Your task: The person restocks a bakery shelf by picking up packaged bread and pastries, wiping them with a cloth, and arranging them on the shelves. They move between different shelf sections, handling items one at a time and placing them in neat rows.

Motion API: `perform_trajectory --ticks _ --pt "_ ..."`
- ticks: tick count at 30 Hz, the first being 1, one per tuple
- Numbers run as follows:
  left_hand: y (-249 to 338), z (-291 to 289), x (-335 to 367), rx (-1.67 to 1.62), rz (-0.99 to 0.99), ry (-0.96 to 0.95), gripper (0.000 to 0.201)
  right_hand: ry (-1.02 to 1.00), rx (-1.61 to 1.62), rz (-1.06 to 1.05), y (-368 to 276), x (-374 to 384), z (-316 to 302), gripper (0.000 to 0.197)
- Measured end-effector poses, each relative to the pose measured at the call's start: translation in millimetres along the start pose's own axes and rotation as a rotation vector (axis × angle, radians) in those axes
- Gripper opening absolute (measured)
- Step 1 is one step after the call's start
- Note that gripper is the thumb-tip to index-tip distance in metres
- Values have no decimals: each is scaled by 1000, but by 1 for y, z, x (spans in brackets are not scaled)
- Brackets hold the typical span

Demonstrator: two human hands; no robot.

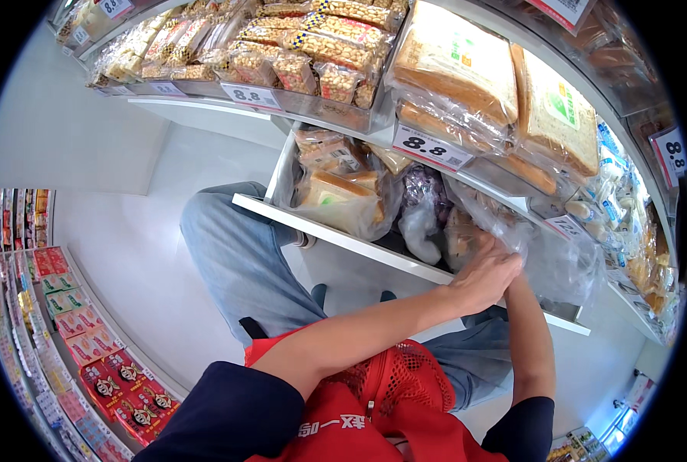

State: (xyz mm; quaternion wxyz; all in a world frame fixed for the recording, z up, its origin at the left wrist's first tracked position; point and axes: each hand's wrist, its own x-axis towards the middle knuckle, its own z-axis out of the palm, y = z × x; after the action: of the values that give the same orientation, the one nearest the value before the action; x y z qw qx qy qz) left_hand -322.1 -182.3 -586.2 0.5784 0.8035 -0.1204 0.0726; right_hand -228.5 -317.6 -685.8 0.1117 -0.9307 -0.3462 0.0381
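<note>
Low white drawer-shelf (335, 235) is seen pulled out under the bread shelves, its front edge running from upper left to lower right.

L hand (486, 273) is laid flat, fingers spread and curled over a clear plastic bag (513, 231) at the right end of the drawer, just behind the front edge. Palm down, pressing on the bag top; no pinch is seen.

R hand: hidden beneath the L hand; only the R forearm (529, 346) is seen, rising straight up to the same bag. Grip can't be told.

Clear plastic bag: crumpled, loose film spilling over the drawer's right front corner (566, 277). Contents blurred, pale brown, not identifiable.

In the drawer, left part: 1 bagged sandwich loaf (339, 200) lying near the front edge. Centre: 1 bag w/ purple-grey contents (424, 204), touching the held bag's left side.

Shelf above: 2 big bagged sliced loaves (455, 69) (559, 115) side by side at its front edge, w/ a white price tag (432, 148) beneath. Further left, rows of small snack packs (297, 54).

Bottom: red mesh vest (374, 400) over dark sleeves, jeans knee (235, 246) beside the drawer's left front corner.
</note>
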Motion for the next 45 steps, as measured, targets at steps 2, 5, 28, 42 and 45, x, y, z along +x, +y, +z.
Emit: perform_trajectory --ticks 2,5,28,42,45 --pt "-9 -13 -24 243 112 134 10 16 20 5 13 -5 4 15" --pt "-23 -35 -63 600 59 -156 10 -114 241 281 45 -23 26 21" --pt "-26 -56 -101 672 128 -236 43 -66 363 332 19 -13 -16 31" --pt "-25 -108 -123 1007 115 -463 81 385 110 854 -91 -65 -137 31" --pt "-23 -107 -120 1011 104 -447 80 705 -36 1184 -63 -101 -149 57"
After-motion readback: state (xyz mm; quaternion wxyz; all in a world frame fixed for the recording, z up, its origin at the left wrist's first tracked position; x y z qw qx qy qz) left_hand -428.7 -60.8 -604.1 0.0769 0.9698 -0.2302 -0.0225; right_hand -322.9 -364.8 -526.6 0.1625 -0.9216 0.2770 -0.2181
